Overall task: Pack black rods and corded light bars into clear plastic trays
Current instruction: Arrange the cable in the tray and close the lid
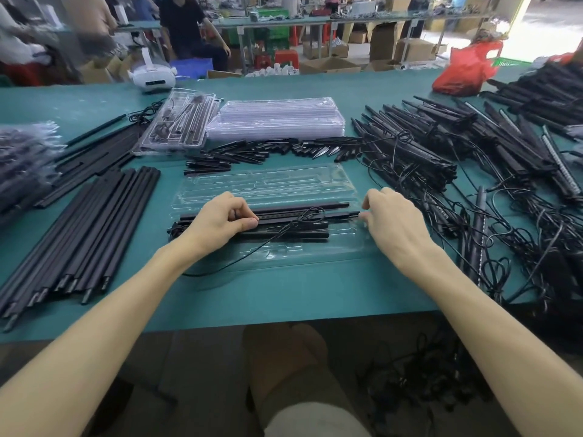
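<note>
Centrally on the green tabletop (284, 298) lies an open clear tray (268, 184), and across its near half both hands hold one corded light bar (284, 215) lengthwise, just above the black rods (284, 236) already lying in the tray. The left hand (217, 220) has its fingers (247, 222) curled, pinching the bar near its left end. The right hand (394, 222) curls its fingers (370, 198) around the bar's right tip and pinches it. The bar's thin cord (239, 260) is coiled at mid-bar and trails off toward the near left. Long black rods (79, 241) lie in a row at left, short black pieces (252, 152) sit beyond the tray, a stack of clear trays (277, 118) stands farther back, and a tangled pile of corded bars (441, 146) fills the right side.
</note>
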`<state>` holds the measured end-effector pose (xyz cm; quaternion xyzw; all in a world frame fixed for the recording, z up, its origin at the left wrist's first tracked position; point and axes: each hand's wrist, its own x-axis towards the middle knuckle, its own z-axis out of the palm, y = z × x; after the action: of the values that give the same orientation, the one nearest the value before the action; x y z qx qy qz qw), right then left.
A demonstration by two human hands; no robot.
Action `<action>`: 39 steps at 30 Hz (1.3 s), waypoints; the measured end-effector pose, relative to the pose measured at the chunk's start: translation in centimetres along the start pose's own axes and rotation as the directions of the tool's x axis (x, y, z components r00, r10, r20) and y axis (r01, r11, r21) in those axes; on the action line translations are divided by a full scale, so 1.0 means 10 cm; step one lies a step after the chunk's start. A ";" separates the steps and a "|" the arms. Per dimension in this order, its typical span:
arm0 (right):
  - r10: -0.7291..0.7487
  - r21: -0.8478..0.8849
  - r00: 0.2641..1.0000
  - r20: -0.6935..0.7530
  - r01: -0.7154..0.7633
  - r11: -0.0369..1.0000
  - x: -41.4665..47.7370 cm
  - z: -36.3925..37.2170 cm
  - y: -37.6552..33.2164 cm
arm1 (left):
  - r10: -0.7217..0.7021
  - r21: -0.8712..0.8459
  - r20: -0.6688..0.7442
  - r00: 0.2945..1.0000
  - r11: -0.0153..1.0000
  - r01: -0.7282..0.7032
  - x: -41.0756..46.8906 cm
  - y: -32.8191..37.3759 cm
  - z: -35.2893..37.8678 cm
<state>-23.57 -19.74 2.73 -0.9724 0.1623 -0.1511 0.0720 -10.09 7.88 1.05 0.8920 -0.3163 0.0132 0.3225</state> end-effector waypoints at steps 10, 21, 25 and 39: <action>-0.013 -0.019 0.997 -0.081 0.012 1.000 -0.01 0.06 0.06 | -0.004 0.003 -0.044 0.999 1.000 0.004 0.01 -0.01 0.06; 0.061 0.090 0.972 -0.226 -0.041 0.995 0.01 -0.01 0.09 | -0.018 0.054 -0.052 0.999 0.998 0.021 0.03 -0.02 0.09; 0.092 0.084 0.970 -0.226 -0.074 0.994 0.00 -0.06 0.09 | -0.018 0.077 -0.016 1.000 0.997 0.019 0.06 0.01 0.05; 0.205 -0.091 0.967 -0.151 -0.220 0.971 -0.04 -0.13 0.26 | -0.006 -0.079 -0.021 1.000 0.997 0.004 -0.04 -0.03 -0.33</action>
<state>-25.09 -22.18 3.32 -0.9387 0.2785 -0.2017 0.0238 -9.68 10.23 3.41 0.8792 -0.3110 0.0091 0.3610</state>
